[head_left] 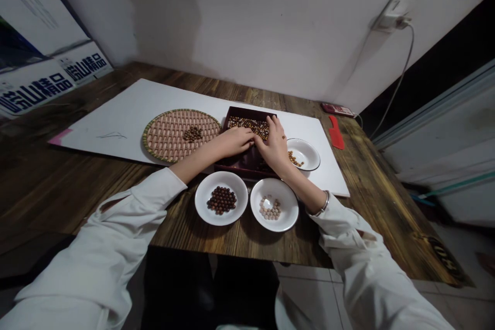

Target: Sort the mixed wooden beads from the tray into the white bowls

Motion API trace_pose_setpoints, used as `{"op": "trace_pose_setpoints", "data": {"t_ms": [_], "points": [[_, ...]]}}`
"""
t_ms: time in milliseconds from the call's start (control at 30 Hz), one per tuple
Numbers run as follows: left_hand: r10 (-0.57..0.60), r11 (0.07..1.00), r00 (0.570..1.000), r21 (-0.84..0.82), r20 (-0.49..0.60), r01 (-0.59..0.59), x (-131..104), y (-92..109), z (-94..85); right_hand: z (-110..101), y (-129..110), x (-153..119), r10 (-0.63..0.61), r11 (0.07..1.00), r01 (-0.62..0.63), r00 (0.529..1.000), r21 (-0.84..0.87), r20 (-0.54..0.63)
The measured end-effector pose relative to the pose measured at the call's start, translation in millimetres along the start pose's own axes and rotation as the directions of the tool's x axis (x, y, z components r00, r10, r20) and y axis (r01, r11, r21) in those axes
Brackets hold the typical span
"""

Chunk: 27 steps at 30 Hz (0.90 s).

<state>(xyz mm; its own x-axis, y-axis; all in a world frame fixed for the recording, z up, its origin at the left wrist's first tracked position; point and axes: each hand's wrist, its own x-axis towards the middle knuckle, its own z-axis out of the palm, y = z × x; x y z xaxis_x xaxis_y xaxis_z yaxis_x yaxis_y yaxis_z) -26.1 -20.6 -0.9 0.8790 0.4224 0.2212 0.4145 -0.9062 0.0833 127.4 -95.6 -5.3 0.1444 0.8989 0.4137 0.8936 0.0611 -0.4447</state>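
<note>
A dark red box [242, 170] holds many mixed beads [247, 125] in its far part. My left hand [236, 141] reaches over the box's left side, its fingers close together at the beads; what they hold, if anything, is hidden. My right hand [274, 145] is over the right side, thumb and fingers spread, fingertips at the beads. Nearest me, a white bowl [201, 197] contains dark brown beads [221, 200], and another bowl [286, 219] beside it contains pale beads [270, 208]. Yellowish beads [296, 160] lie in a third bowl [309, 153], right of my right hand.
Left of the box, a round woven tray [166, 136] bears brown beads [193, 134]. Tray and box rest on a white board [100, 118] on the wooden table [371, 216]. A red comb-like object [335, 133] and a phone-like object [337, 109] lie at the right.
</note>
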Motion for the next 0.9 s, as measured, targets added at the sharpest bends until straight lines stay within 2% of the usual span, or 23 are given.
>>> {"op": "trace_pose_setpoints", "data": {"t_ms": [233,567,900], "points": [[0.001,1.0,1.0,-0.001,0.017,-0.001,0.0,1.6,-2.9,1.6,0.8,0.0,-0.01,1.0,0.009,1.0,-0.025,-0.023],[0.001,0.999,1.0,0.034,0.013,-0.002,0.6,1.2,-1.8,8.6,5.1,-0.5,-0.043,0.999,0.044,0.999,0.026,-0.021],[-0.008,0.999,0.999,0.045,0.036,0.006,0.1,-3.3,4.1,6.6,2.1,-0.7,-0.056,0.998,0.055,0.998,0.038,0.038]]}}
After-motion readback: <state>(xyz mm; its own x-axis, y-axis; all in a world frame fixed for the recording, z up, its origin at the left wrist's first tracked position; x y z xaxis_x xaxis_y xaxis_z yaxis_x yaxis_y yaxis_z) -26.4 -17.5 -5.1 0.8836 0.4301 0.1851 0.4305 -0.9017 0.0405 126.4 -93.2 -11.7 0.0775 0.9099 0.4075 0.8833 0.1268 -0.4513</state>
